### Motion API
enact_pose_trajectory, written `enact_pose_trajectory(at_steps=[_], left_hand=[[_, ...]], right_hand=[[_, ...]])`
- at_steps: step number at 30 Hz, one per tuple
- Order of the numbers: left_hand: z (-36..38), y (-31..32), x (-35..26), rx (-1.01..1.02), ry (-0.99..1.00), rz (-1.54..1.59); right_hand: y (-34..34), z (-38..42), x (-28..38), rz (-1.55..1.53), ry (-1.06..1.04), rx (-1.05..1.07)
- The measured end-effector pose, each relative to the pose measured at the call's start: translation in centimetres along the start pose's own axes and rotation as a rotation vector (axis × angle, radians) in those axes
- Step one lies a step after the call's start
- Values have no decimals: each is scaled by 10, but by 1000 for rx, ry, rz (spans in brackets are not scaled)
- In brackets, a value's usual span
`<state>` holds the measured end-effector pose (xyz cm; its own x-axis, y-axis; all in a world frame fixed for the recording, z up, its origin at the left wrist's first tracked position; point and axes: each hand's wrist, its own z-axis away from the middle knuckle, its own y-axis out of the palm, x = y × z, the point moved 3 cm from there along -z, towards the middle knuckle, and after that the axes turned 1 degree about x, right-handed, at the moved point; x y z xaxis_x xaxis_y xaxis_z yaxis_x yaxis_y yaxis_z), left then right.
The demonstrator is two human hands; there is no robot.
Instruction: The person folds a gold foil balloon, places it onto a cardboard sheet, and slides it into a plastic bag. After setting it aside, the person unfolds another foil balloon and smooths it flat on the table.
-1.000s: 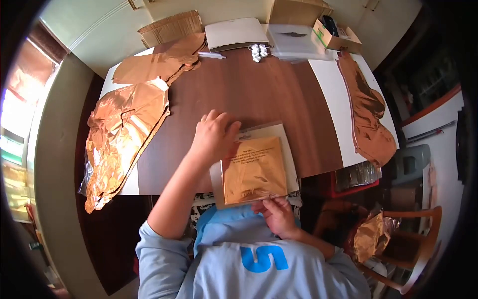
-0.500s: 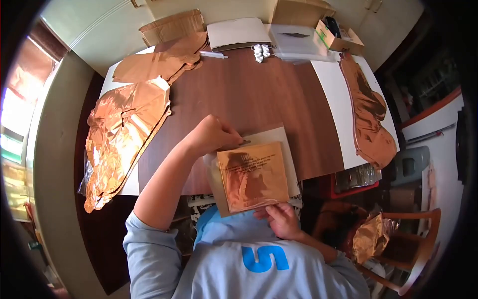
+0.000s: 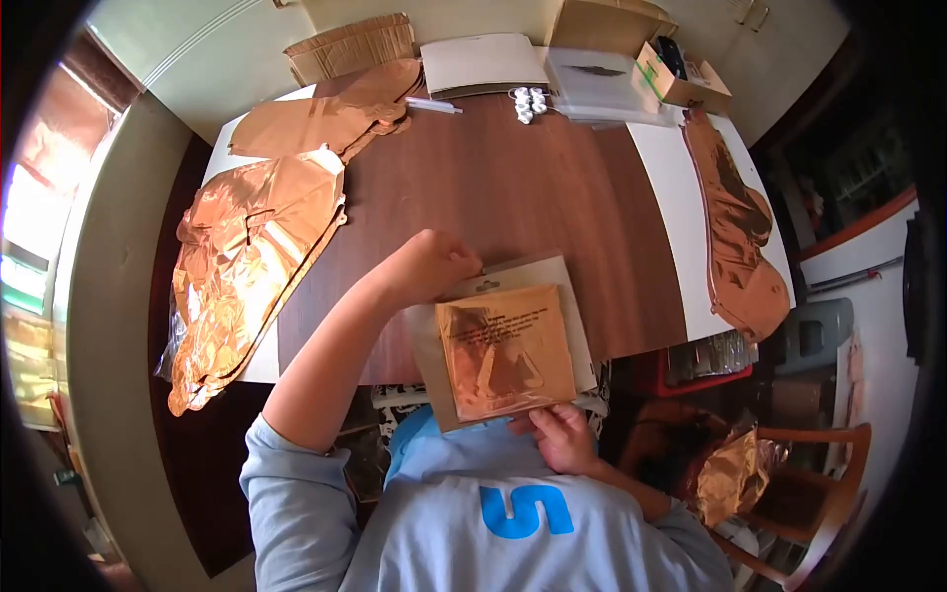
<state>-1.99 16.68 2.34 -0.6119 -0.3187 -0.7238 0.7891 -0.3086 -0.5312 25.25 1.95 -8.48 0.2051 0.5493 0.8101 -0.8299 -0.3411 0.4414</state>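
Note:
In front of my chest I hold a clear plastic bag (image 3: 505, 355) with a folded copper-coloured foil sheet and a pale backing card inside. Black print runs across its front, and a hang hole shows near the top. My left hand (image 3: 434, 268) is closed at the bag's top left corner, its fingertips pinched on the edge and partly hidden. From below, my right hand (image 3: 562, 437) grips the bottom right edge, thumb in front and the other fingers mostly behind.
Large copper foil balloons (image 3: 252, 237) lie flat at the left of the brown table (image 3: 513, 187), and another foil balloon (image 3: 735, 232) at the right. At the back are white string spools (image 3: 528, 104), white cards (image 3: 483, 64) and a small cardboard box (image 3: 686, 79). A wooden chair (image 3: 829, 483) stands at right.
My left fingers have slid left along the bag's top edge, so the hang hole is now uncovered. The bag has tipped slightly, and my right hand keeps its hold.

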Motion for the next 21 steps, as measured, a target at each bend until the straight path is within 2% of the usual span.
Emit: enact_pose_trajectory(at_steps=[1, 4, 10, 13, 21], left_hand=[[1, -1, -2, -15, -36, -7], [1, 5, -3, -73, 39, -152], [4, 10, -6, -35, 16, 14], [4, 13, -2, -82, 122, -10], [0, 10, -4, -27, -22, 62]], right_hand=[[2, 0, 2, 1, 7, -19], [6, -1, 7, 3, 6, -35], [5, -1, 10, 30, 18, -24], [6, -3, 6, -62, -43, 4], [-1, 0, -2, -56, -63, 30]])
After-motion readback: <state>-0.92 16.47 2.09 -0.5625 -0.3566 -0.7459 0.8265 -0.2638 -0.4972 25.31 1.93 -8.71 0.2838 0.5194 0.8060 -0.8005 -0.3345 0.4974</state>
